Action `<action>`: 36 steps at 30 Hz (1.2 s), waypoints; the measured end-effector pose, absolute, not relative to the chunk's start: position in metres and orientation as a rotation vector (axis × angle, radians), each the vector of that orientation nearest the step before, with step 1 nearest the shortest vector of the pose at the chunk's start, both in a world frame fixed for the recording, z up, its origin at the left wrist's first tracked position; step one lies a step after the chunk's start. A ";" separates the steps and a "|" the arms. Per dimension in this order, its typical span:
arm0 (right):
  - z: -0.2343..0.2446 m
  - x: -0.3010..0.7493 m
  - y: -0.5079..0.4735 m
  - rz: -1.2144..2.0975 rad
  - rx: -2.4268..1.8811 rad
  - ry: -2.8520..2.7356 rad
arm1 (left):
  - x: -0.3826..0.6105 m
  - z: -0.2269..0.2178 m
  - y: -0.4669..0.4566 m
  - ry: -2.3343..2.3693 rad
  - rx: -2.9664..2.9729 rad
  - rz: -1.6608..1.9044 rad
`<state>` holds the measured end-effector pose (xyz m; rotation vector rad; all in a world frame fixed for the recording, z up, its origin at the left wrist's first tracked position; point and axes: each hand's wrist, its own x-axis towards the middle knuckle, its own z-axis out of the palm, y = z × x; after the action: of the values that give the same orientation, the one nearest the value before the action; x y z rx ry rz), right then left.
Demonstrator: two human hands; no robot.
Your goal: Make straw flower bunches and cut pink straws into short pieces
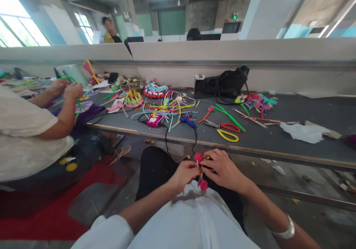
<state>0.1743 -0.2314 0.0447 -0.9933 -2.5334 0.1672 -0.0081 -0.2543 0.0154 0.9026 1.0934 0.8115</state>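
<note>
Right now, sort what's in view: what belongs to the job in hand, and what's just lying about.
In the job:
red-flowered piece, at the left hand and right hand
probably also the scissors, blue glue gun and green strips

Apparently just lying about:
black bag
white scrap

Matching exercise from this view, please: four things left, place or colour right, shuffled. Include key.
Things
1. Scissors
2. Black bag
3. Glue gun
4. Piece with two pinkish-red flowers

Place or colour
A. Between the left hand and the right hand
B. One red handle, one yellow handle
C. Blue
D. On the table, near the back panel

Pairs: 1-B, 2-D, 3-C, 4-A
</note>
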 end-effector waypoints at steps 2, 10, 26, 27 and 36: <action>0.047 0.176 -0.226 0.215 -0.980 -2.566 | -0.009 0.015 -0.255 1.111 0.923 0.800; 0.048 0.160 -0.218 0.153 -0.924 -2.633 | -0.016 0.018 -0.255 1.060 0.979 0.797; 0.040 0.148 -0.266 0.267 -1.105 -1.975 | -0.022 0.049 -0.248 0.775 0.748 0.931; 0.040 0.148 -0.267 0.293 -1.121 -1.948 | -0.021 0.050 -0.249 0.757 0.758 0.932; 0.038 0.151 -0.275 0.423 -1.109 -1.831 | -0.022 0.057 -0.259 0.594 0.772 0.908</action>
<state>0.1513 -0.2751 0.0379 -1.1090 -1.8310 0.4232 -0.0218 -0.2586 0.0574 0.7717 0.5939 0.9081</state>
